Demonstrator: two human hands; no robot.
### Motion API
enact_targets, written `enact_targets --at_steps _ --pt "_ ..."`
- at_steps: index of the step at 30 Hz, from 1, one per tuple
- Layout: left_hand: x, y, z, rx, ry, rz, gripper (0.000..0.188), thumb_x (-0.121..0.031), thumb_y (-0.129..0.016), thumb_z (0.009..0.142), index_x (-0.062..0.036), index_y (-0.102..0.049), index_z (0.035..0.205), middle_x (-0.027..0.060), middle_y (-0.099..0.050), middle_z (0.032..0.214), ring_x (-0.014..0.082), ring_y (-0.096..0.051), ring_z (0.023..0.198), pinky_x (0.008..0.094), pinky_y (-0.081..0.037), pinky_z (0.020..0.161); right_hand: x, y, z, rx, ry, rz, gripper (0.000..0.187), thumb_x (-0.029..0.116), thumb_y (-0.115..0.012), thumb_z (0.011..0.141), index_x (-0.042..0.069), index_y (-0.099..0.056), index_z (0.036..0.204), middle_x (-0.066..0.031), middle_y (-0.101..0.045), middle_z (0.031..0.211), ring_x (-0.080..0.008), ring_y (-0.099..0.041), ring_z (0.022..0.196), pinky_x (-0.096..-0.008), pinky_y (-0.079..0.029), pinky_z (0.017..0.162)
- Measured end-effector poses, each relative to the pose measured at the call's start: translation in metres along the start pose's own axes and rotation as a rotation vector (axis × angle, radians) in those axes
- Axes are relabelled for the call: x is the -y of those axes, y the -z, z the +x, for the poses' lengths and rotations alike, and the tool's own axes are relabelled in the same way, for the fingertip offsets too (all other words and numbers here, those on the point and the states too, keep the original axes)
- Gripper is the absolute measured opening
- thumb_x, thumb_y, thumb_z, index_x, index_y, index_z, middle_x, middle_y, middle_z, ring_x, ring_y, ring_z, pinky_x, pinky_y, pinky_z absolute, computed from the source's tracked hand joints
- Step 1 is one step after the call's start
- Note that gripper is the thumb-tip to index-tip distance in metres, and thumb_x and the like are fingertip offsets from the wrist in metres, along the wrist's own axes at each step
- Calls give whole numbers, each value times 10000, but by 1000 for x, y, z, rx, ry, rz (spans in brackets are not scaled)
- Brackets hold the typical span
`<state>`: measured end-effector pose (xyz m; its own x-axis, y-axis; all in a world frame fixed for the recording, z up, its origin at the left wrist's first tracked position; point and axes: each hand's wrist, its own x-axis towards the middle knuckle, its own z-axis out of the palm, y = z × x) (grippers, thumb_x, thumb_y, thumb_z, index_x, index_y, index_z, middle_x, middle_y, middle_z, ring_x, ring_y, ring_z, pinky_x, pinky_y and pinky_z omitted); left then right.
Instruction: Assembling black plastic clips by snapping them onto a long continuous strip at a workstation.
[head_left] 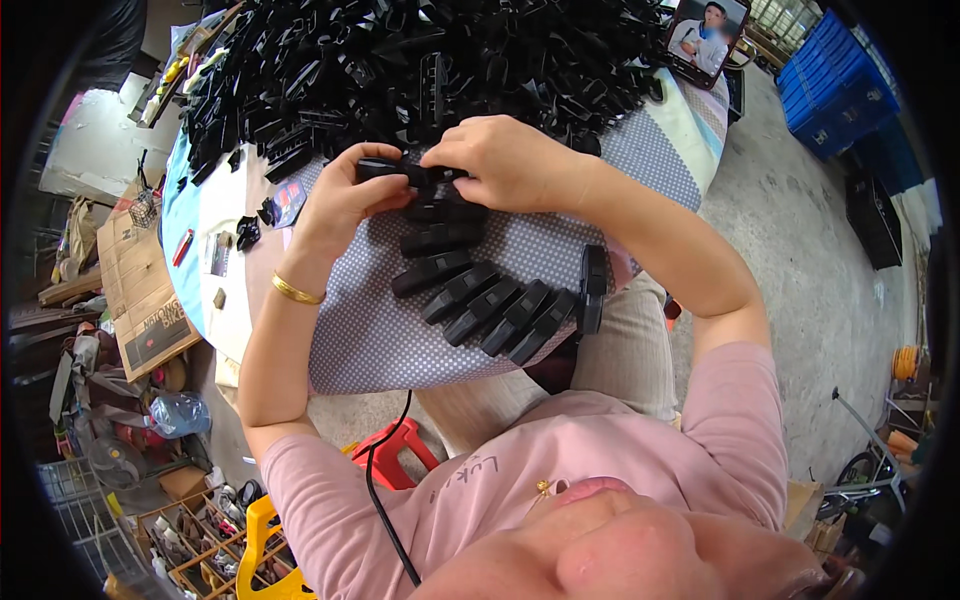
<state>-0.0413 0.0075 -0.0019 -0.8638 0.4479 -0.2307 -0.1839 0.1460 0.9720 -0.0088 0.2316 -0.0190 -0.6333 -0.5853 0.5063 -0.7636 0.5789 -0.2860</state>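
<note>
Head camera: where do you see the black part (392,170) being worked on?

Between the person's two hands, over the table, at the near edge of a big heap (420,70) of black plastic pieces.

And how is each hand set?

The left hand (350,195) pinches the part between thumb and fingers. The right hand (500,165) has its thumb and bent fingertips closed around the other end, palm side down. It's too dark between the fingertips to tell whether that end is a separate piece.

What lies closest to them?

A curved row of black parts (515,318), similar in shape. It begins just below the hands and bends toward the person's lap, then to the right, where the last one stands apart in direction, pointing almost straight up the table.

On what?

A grey cloth with pale dots (370,335), covering the near side of the round table. Left of the left hand are a small card (288,203), a few loose black scraps (248,233) and a slim red object (183,247).

Anything farther out?

At the far right of the table, a phone (708,40) leans with its screen lit. Beyond it, blue crates (838,85) are stacked on the concrete floor. Down on the left are flattened cardboard (145,285) and a clear plastic bottle (180,413); a red stool (400,452) shows beneath the table edge.
</note>
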Motion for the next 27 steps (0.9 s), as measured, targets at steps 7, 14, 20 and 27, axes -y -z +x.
enact_targets --at_steps 7,14,20,27 --pt "1 2 -6 -64 -329 789 236 -144 -734 717 -32 -669 914 69 -609 895 202 -591 802 306 -474 726 12 5 9 -111 -181 412 301 38 -682 748 10 -635 1044 -79 -648 909 -151 -635 767 -262 -526 724" --pt "5 -16 -7 -116 -409 940 228 -102 -722 741 -1 -677 941 83 -599 912 195 -620 822 282 -517 733 4 -5 8 -129 -267 648 254 53 -716 764 41 -676 1014 -22 -643 900 -91 -583 825 -223 -489 727" --pt "1 -8 -10 -77 -353 867 255 -89 -720 738 12 -674 968 88 -623 935 189 -638 828 277 -518 759 2 5 4 -37 -201 260 235 158 -702 754 51 -695 964 -75 -664 902 -210 -597 861 -311 -495 764" --pt "-1 -18 -14 -159 -379 900 233 -107 -748 721 17 -691 910 94 -638 867 176 -636 760 269 -513 707 7 6 1 -37 -154 9 223 173 -680 749 69 -701 945 -58 -660 917 -233 -574 914 -336 -494 801"
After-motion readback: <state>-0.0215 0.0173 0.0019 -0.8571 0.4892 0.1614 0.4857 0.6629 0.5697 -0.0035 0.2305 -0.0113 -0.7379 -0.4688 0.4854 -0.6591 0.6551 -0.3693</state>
